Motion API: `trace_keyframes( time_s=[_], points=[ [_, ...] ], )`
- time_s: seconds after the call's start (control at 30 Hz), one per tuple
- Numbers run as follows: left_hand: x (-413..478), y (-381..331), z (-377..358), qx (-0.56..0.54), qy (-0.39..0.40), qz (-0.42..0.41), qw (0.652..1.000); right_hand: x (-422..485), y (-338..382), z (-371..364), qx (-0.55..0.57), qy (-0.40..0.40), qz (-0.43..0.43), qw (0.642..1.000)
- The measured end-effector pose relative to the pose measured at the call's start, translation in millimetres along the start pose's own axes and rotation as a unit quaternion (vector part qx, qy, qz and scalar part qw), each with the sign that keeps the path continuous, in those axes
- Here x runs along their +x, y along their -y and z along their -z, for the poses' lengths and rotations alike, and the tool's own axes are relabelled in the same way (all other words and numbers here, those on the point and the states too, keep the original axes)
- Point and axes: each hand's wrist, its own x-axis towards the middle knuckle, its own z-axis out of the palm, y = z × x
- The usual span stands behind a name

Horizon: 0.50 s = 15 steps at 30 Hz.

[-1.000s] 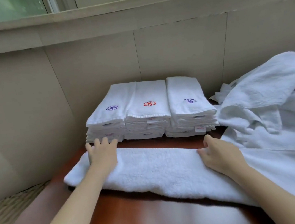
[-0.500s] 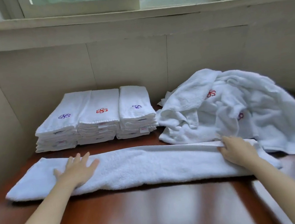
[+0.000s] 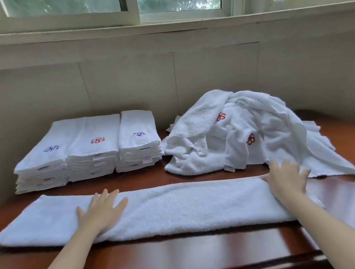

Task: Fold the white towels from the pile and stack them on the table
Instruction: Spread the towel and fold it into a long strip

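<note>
The glossy red-brown wooden table [image 3: 187,258] runs along the wall under the window. Across its near side lies a long white terry towel [image 3: 181,207], folded lengthwise into a narrow strip. Behind its right end sits the rumpled pile of unfolded white towels [image 3: 249,130], and at the back left three neat stacks of folded white towels [image 3: 93,149] stand side by side. The left hand [image 3: 102,210] rests flat on the strip, fingers spread, and the right hand [image 3: 287,179] lies flat on its right end, gripping nothing. I'd say she is smoothing the strip. Next, one end must be pinched and carried over to the other.
</note>
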Motion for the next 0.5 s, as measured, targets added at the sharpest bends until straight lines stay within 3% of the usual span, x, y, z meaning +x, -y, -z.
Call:
trace_keyframes(
  time_s=[0.1, 0.23, 0.3, 0.5],
  points=[
    [-6, -4, 4, 0.002, -0.004, 0.029, 1.000, -13, 28, 8, 0.034, -0.048, 0.020, 0.998],
    [-18, -31, 2, -0.027, 0.004, 0.091, 0.995, -49, 99, 8, 0.217, 0.127, 0.117, 0.961],
    [-23, -33, -1, -0.025, 0.005, 0.088, 0.996, -50, 114, 0, 0.181, 0.172, 0.166, 0.954],
    [-11, 15, 6, -0.031, -0.025, 0.139, 0.990, -18, 116, -7, 0.176, 0.193, 0.224, 0.939]
  ],
)
